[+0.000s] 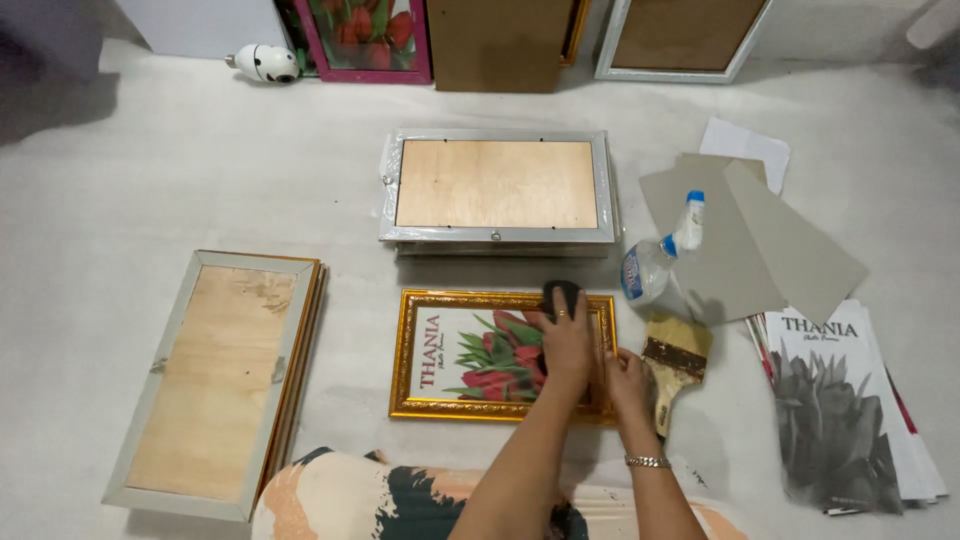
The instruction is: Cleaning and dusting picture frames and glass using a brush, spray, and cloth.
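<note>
Left hand (568, 345) is pressing a dark pad (561, 296) onto the glass of the gold frame (405, 352), fingers closed over the pad. Right hand (628, 385) is steadying the frame's right edge, flat on it, gripping nothing. Frame is lying face up on the floor just in front of the person, flower print inside. Judging by this, wiping is under way, not finished. Brush (675, 368) is lying beside, spray bottle (660, 255) behind it. Farther back, silver frames (497, 185) are sitting stacked face down.
</note>
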